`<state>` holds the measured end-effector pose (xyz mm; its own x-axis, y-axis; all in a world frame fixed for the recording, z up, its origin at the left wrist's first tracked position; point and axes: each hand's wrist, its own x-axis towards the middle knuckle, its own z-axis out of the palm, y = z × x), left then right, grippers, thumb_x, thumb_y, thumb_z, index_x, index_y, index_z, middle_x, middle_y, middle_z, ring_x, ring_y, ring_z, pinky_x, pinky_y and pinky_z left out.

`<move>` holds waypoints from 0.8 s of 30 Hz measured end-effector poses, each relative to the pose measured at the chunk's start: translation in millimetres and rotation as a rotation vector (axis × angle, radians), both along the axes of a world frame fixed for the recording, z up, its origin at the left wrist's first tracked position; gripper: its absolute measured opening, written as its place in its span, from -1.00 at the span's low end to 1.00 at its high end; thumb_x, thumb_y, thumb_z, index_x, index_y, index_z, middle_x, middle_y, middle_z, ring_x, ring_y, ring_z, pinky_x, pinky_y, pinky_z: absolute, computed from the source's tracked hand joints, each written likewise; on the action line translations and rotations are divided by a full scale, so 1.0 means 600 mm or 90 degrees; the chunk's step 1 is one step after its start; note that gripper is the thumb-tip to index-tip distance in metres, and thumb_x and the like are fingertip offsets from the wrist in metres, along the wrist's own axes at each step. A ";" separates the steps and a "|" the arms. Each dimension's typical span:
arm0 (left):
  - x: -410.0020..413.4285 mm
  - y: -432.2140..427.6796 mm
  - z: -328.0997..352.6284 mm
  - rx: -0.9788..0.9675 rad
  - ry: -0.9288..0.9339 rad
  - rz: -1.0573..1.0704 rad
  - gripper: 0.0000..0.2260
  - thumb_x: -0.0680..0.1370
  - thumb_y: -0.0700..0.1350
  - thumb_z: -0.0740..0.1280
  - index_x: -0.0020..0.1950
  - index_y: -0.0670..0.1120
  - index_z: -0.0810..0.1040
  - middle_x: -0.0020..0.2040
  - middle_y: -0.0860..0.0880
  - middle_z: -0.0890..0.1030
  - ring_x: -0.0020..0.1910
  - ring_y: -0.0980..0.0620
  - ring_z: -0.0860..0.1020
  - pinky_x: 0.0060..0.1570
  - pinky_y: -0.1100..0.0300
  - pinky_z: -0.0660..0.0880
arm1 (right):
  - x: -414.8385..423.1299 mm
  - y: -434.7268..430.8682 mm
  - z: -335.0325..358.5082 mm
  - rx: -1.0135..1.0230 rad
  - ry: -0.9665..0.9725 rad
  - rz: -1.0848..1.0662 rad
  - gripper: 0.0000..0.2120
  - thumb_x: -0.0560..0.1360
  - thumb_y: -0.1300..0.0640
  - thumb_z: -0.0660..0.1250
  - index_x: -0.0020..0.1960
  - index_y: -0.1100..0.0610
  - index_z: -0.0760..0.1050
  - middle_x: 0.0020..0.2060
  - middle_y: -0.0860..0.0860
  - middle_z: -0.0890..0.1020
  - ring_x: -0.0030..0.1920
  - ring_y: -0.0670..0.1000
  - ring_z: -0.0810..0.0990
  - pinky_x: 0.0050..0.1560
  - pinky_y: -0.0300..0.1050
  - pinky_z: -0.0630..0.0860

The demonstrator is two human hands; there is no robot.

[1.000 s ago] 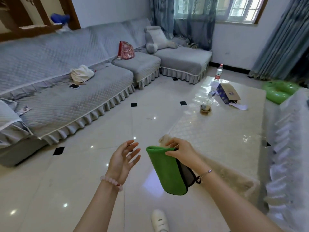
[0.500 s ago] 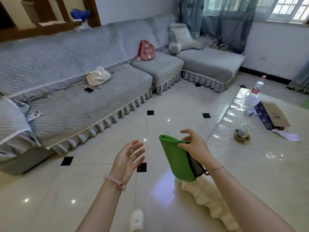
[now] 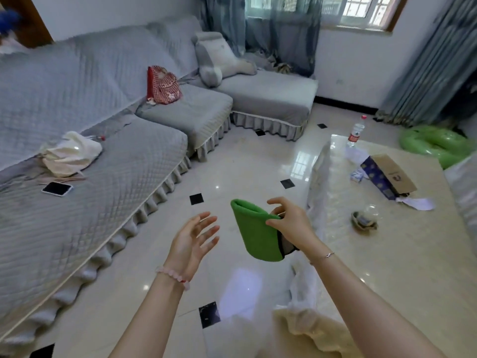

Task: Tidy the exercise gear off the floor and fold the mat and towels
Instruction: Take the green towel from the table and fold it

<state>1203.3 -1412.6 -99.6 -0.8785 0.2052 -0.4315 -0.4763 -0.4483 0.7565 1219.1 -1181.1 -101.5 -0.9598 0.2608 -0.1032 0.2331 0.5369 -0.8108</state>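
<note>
Folded green fleecy cloth with dark mesh backing (image 3: 254, 233), probably a small towel: soft, light, limp, pinched at its upper edge by right hand (image 3: 290, 224) above the floor; left hand (image 3: 192, 242) open, empty.

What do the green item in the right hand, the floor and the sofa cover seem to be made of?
Green item: soft fleecy or foam-like fabric; matte, fuzzy, bends at the fold.
Floor: polished glazed tile; mirror-like glare, black diamond insets.
Sofa cover: quilted grey cloth; stitched diamond pattern, ruffled hem.
</note>
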 end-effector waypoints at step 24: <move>-0.671 0.393 -0.017 -0.040 0.006 -0.211 -0.80 0.61 -0.12 0.13 0.07 -0.12 0.54 0.01 -0.07 0.61 0.00 -0.05 0.57 -0.08 0.08 0.49 | -0.561 0.370 -0.018 -0.010 0.012 -0.194 -0.72 0.36 0.24 0.40 0.02 -0.05 0.55 -0.24 -0.11 0.56 -0.17 -0.07 0.55 -0.12 -0.16 0.49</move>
